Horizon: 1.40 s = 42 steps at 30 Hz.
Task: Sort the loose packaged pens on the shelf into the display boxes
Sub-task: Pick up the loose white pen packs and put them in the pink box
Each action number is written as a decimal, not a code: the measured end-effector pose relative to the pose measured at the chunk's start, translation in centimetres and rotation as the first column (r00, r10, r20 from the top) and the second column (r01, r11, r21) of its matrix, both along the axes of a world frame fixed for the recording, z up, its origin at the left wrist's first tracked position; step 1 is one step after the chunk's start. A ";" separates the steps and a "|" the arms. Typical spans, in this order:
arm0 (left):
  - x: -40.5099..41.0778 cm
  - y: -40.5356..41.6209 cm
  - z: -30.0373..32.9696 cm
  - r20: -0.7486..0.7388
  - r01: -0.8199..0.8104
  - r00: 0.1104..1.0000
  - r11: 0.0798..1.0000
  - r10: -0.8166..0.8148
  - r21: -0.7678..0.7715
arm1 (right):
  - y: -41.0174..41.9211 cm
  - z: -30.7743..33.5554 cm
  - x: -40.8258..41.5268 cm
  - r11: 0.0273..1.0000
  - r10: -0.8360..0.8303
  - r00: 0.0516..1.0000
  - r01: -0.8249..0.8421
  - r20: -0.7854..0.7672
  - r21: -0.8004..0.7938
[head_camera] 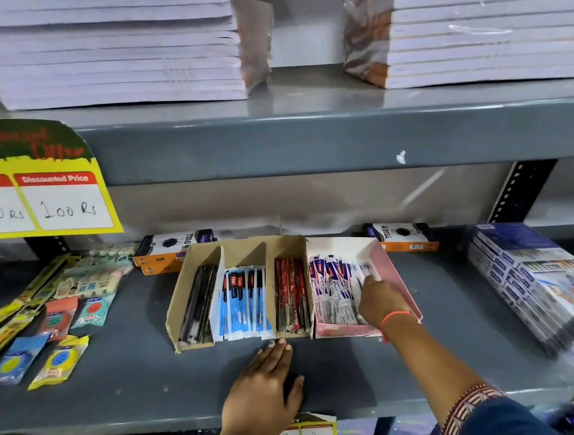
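A brown cardboard display box (pixel 182 301) stands on the grey shelf with three compartments: black pens (pixel 198 305) on the left, blue-packaged pens (pixel 242 299) in the middle, red-packaged pens (pixel 291 296) on the right. Beside it a pink display box (pixel 398 273) holds white-and-blue packaged pens (pixel 332 289). My right hand (pixel 379 301) reaches into the pink box, its fingers resting on the rightmost packs there. My left hand (pixel 268 387) lies flat on the shelf in front of the brown box, fingers together, holding nothing.
Packaged erasers and sharpeners (pixel 61 360) lie at the left of the shelf. Two orange-and-black boxes (pixel 165 254) (pixel 404 239) stand behind the display boxes. A stack of blue books (pixel 538 283) sits at the right. A yellow price sign (pixel 36 195) hangs upper left; notebooks fill the shelf above.
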<state>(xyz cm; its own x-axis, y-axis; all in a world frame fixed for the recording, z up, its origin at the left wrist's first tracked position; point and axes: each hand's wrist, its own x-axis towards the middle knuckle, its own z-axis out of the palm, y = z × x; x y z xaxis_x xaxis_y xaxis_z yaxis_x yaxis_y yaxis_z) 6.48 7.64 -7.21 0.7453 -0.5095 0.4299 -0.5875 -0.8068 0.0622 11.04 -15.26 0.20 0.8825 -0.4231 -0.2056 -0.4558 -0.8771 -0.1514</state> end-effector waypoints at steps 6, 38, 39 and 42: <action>0.0 -0.1 0.2 0.015 0.009 1.000 1.000 -0.009 -0.001 | -0.1 0.1 0.1 1.000 -0.005 1.000 0.005 0.015 -0.013; 0.1 0.0 -0.1 0.013 0.006 1.000 1.000 -0.006 0.029 | -1.6 -1.0 0.0 0.970 0.080 0.994 -0.060 0.078 -0.237; 0.1 0.0 -0.1 0.011 0.006 1.000 1.000 -0.006 0.028 | -1.7 -1.0 0.0 0.967 0.086 0.994 -0.065 0.073 -0.246; 0.1 0.0 -0.1 0.006 0.008 1.000 1.000 -0.008 0.026 | -1.7 -1.0 0.1 0.985 0.040 0.993 -0.021 0.109 -0.171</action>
<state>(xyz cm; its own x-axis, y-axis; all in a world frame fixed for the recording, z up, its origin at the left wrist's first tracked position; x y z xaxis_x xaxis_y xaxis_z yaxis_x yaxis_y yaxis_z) 6.61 7.62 -7.34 0.7386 -0.5269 0.4206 -0.5944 -0.8033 0.0375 11.15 -16.93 -0.80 0.9087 -0.4162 -0.0332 -0.4174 -0.9074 -0.0479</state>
